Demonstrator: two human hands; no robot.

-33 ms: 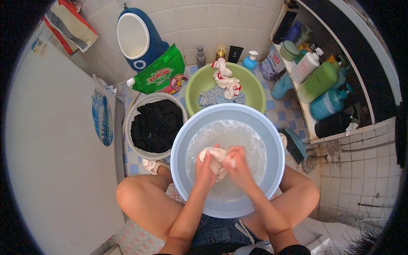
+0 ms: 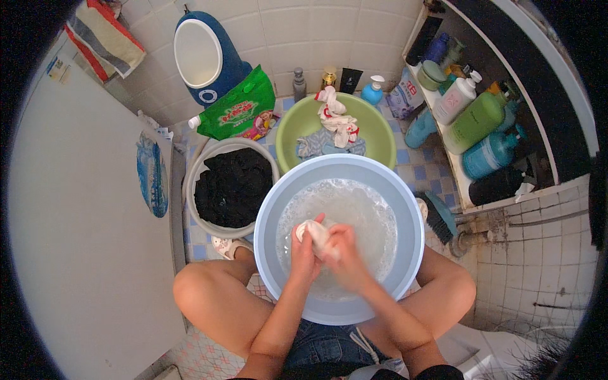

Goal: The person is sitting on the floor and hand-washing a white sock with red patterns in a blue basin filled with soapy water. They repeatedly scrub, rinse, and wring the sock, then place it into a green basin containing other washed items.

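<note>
A light blue basin [image 2: 271, 190] between my knees holds cloudy, sudsy water [image 2: 361, 234]. Over that water, a bunched, wet white cloth [image 2: 315, 232] is gripped between both hands; its exact kind is hard to make out. My left hand [image 2: 305, 254] is closed around the cloth's left side, thumb on top. Pressed against the cloth's right side, my right hand [image 2: 342, 253] is closed and slightly blurred by motion.
Behind the basin sits a green basin [image 2: 288, 136] with white-and-red and grey-blue clothes. A grey tub [image 2: 190, 206] of black clothing stands left, near a green detergent pouch [image 2: 237, 107]. Bottles fill the right shelf [image 2: 462, 183], with a scrub brush [image 2: 440, 218] below.
My right hand has shifted left and slightly down, closer to my left hand. The white cloth is bunched more tightly between them.
</note>
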